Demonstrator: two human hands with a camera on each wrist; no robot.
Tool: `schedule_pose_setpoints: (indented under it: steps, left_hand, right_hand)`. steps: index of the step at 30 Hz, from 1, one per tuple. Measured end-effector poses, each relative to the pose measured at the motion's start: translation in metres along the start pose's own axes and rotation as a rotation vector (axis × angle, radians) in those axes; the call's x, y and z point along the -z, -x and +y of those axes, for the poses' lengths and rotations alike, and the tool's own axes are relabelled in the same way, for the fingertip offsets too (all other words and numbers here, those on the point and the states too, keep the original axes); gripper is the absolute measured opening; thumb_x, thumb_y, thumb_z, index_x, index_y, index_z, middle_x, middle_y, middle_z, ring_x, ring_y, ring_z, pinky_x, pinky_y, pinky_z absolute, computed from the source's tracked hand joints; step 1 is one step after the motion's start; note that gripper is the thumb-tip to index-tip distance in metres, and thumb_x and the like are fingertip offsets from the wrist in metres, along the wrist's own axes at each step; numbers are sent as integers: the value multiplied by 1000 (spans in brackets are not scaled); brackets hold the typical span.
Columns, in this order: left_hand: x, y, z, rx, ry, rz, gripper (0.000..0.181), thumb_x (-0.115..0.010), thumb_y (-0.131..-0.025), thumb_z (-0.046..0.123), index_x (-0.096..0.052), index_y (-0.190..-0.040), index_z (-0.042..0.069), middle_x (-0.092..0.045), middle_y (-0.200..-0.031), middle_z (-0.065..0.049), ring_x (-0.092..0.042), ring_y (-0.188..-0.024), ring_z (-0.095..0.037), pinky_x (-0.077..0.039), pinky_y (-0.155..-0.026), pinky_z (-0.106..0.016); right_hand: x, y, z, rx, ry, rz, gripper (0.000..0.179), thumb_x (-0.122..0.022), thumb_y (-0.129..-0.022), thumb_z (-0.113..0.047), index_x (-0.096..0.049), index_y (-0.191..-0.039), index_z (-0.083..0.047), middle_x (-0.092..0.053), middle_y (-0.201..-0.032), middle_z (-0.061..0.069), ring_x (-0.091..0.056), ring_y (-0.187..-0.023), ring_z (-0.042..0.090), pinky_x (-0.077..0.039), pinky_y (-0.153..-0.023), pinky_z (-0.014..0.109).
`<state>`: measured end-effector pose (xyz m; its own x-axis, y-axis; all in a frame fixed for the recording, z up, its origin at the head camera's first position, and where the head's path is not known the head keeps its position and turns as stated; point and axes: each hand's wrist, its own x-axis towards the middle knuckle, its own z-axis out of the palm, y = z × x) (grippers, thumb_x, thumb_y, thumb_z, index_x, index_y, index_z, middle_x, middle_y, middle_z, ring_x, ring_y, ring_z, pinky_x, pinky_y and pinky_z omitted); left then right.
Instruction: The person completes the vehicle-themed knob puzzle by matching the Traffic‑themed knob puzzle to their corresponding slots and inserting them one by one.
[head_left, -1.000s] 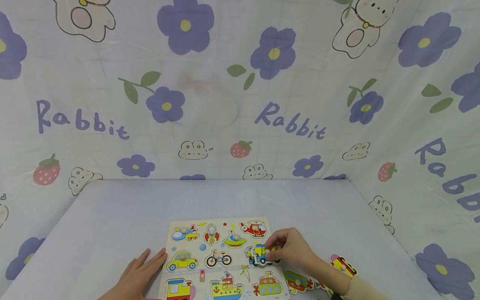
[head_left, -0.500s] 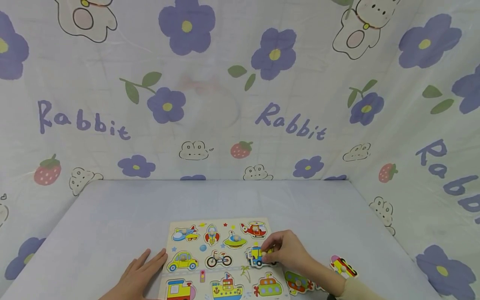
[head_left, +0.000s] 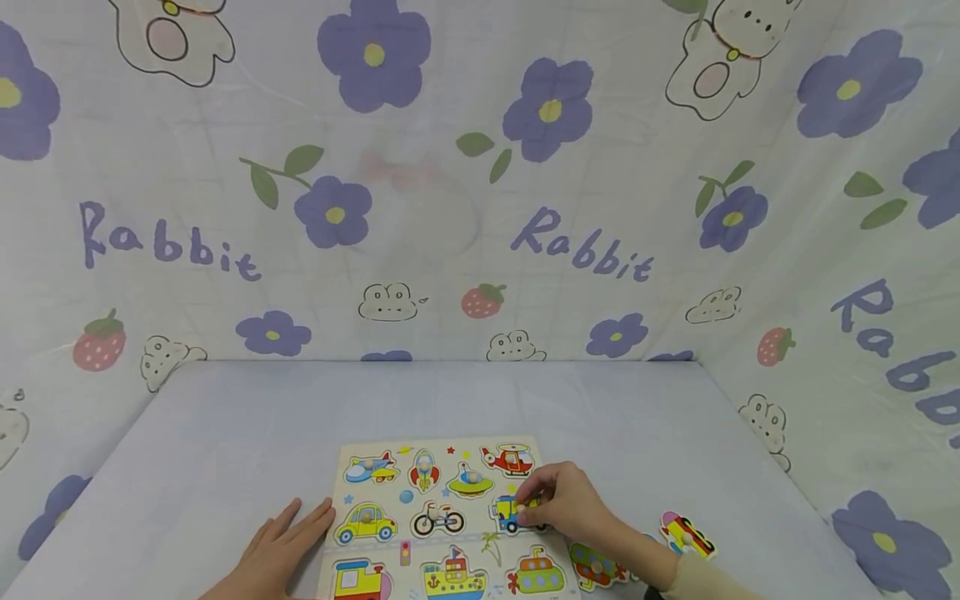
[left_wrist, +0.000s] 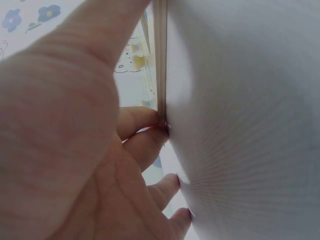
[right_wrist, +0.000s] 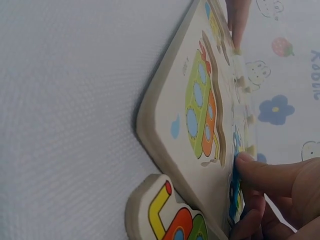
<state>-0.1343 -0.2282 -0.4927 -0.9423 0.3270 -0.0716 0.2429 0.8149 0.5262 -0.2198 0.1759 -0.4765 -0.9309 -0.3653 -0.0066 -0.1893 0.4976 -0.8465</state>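
Observation:
A wooden puzzle board [head_left: 403,518] with printed vehicles lies at the table's front. My right hand [head_left: 566,504] pinches the small knob of a blue-and-yellow vehicle puzzle piece [head_left: 506,512] between thumb and fingers. That piece lies over the matching picture at the board's right side, and the hand covers its right part. In the right wrist view, the piece [right_wrist: 233,186] sits low at the board's surface. My left hand [head_left: 277,550] has its fingers extended, the tips at the board's left edge. The left wrist view shows fingertips right at the edge [left_wrist: 161,75] and on the table.
Knobbed pieces of a plane, rocket, flying saucer [head_left: 470,481], helicopter [head_left: 510,460], car [head_left: 365,522] and bicycle [head_left: 437,518] sit in the board. Right of it lie a submarine piece [head_left: 594,567] and a red-and-yellow piece [head_left: 686,533]; another is half hidden by the forearm. Patterned curtains surround the table.
My right hand has shifted slightly left with the blue-and-yellow piece, which now covers more of the matching picture. My left hand has stayed in place.

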Motion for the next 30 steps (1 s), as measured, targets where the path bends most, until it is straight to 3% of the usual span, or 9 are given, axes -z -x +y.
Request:
schedule_pose_setpoints:
  steps: [4, 11, 18, 30]
  left_hand:
    - [-1, 0, -2, -17, 4, 5, 120, -78, -58, 75, -41, -149, 6, -39, -153, -9, -17, -141, -50, -14, -106, -74]
    - [0, 0, 4, 42, -10, -23, 123, -77, -56, 77, -40, -151, 9, -37, -154, -7, -15, -142, -48, -11, -107, -73]
    - [0, 0, 4, 50, -16, -19, 124, -77, -54, 78, -40, -151, 9, -37, -155, -7, -14, -142, -48, -10, -108, -73]
    - [-1, 0, 1, 11, 1, -6, 122, -78, -57, 76, -40, -150, 8, -38, -154, -8, -15, -142, -49, -12, -107, -73]
  right_hand:
    - [0, 0, 1, 11, -11, -10, 18, -88, -72, -8, -74, -83, -7, -67, -76, 1, -45, -54, 12, -39, -45, 21]
    - [-1, -1, 4, 5, -11, -20, 17, -88, -73, -8, -75, -84, -9, -67, -77, 1, -46, -55, 13, -40, -46, 22]
    - [-1, -2, 3, -10, -17, -17, 18, -88, -72, -9, -74, -83, -9, -69, -79, 1, -48, -55, 12, -41, -46, 21]
    - [-1, 0, 3, -19, -41, -21, 18, -87, -73, -8, -74, -85, -8, -68, -79, 2, -46, -54, 12, -38, -45, 20]
